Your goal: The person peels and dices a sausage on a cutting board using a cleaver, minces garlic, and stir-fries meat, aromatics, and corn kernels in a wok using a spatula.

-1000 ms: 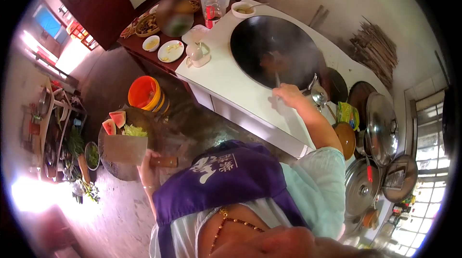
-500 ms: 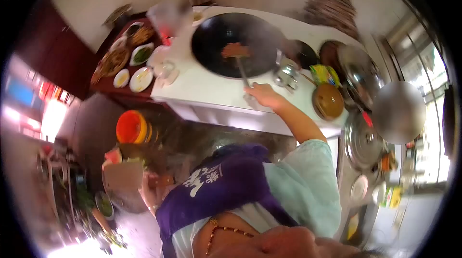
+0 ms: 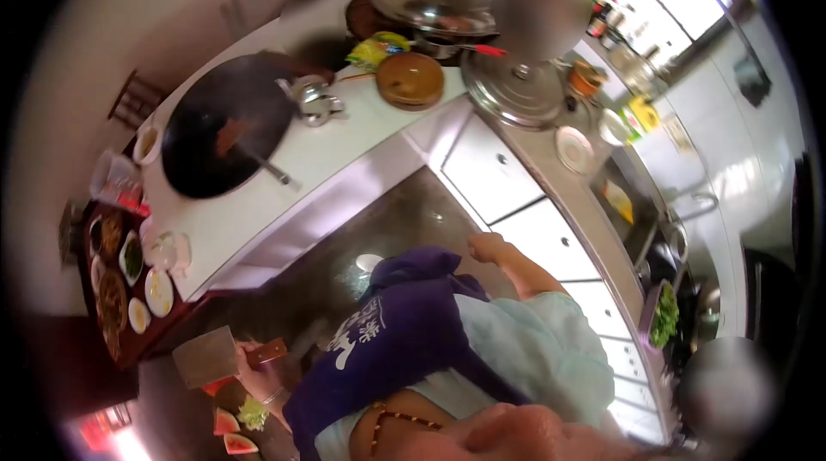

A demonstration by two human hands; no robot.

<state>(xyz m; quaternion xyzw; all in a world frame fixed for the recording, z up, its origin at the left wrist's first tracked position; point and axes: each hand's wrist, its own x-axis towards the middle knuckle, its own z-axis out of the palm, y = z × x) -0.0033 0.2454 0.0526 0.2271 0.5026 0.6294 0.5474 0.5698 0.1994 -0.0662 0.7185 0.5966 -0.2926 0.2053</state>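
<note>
My left hand [image 3: 253,371] grips the cleaver [image 3: 206,358] near its wooden handle, its wide blade pointing left. Below the blade lie watermelon slices [image 3: 240,444] and chopped pale greens [image 3: 253,412]. My right hand [image 3: 486,247] hangs in front of my apron, beside the white cabinets, with its fingers curled and no tool showing. The spatula [image 3: 267,165] rests in the black wok [image 3: 228,104], its handle over the rim and its head by some reddish-brown food [image 3: 229,136]. A metal kettle [image 3: 317,101] stands right of the wok.
Plates of food [image 3: 158,291] stand on the dark red table at the left. A brown bowl [image 3: 410,80], large metal lids [image 3: 514,87] and a red-handled pan are toward the back right. The counter [image 3: 551,170] runs down the right side, with a sink and a basket of greens [image 3: 664,315].
My right hand has let go of the spatula and moved away from the wok. The view has turned to the right. The cleaver is still in my left hand.
</note>
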